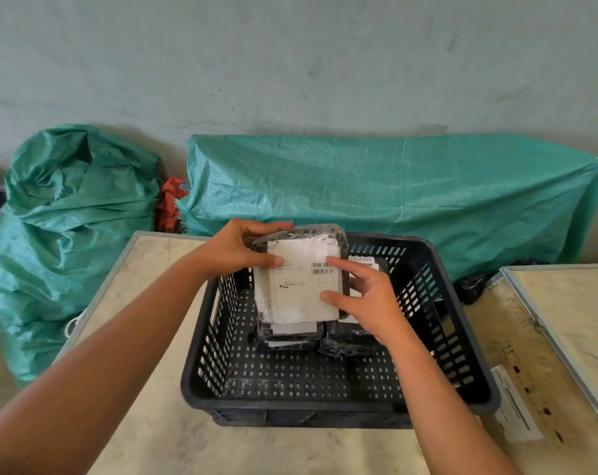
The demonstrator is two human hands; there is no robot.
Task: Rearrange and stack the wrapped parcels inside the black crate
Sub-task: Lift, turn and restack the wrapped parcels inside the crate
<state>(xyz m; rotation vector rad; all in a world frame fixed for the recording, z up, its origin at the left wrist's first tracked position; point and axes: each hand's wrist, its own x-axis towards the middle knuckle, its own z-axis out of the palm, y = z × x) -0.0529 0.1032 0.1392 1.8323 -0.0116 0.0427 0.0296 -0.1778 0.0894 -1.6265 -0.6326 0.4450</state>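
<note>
Parcels mostly sit stacked already: my left hand [237,250] and right hand [366,299] both clamp a flat black-wrapped parcel with a white shipping label [301,279] over the black perforated plastic crate [325,399]. Beneath my fingers, two low stacks of wrapped parcels [290,334] lie against the far wall. I judge this one needs setting down and squaring.

Both hands, left hand [237,250] and right hand [369,296], grip a labelled parcel [301,279] above the black crate [325,402].

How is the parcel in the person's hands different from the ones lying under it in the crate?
The held parcel is gripped by both hands and shows a large white label; the lower parcels lie untouched on the black crate floor, mostly dark wrap showing. All appear wrapped in clear plastic.
</note>
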